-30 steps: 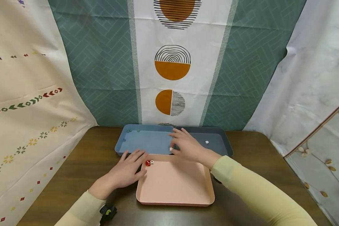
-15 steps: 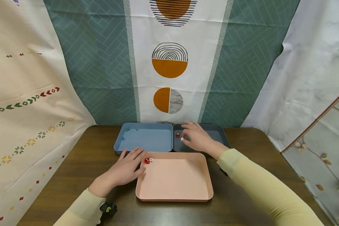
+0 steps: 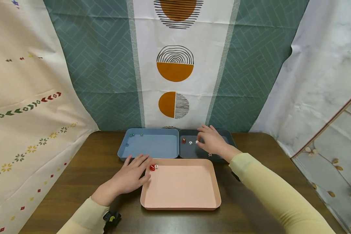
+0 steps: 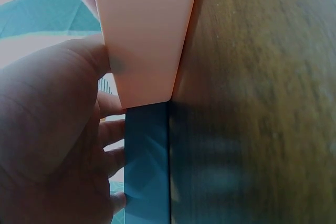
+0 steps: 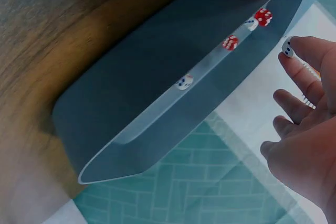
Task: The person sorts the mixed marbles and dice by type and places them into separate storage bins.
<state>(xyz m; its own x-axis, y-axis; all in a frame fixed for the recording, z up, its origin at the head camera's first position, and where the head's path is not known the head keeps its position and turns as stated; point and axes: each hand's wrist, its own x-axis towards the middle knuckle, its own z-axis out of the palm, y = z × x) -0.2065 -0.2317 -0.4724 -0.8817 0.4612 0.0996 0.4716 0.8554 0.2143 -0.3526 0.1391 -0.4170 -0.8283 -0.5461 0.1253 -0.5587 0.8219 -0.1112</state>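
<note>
Over the dark grey tray (image 3: pixel 225 159), my right hand (image 3: pixel 213 142) pinches a white die (image 5: pixel 287 47) between thumb and index finger, the other fingers fanned out. On that tray's floor, a red die (image 3: pixel 184 140) and another white die (image 3: pixel 190 143) lie left of the fingertips. A further white die (image 3: pixel 210 155) shows below the hand, which hides part of the tray. My left hand (image 3: pixel 131 175) rests with spread fingers at the left edge of the pink tray (image 3: pixel 181 208). Inside its upper left corner sit a red die (image 3: pixel 152 167) and a white die (image 3: pixel 156 166).
A blue tray (image 3: pixel 155 146) adjoins the dark grey one on the left, with several small green dice (image 3: pixel 133 134) toward its left side. Both stand behind the pink tray on a wooden table (image 3: pixel 87 162). Patterned cloth (image 3: pixel 175 71) hangs behind the table.
My right hand has moved right, from the border between the two back trays to over the dark grey one. A white die now lies where its fingertips were. The left hand has stayed put.
</note>
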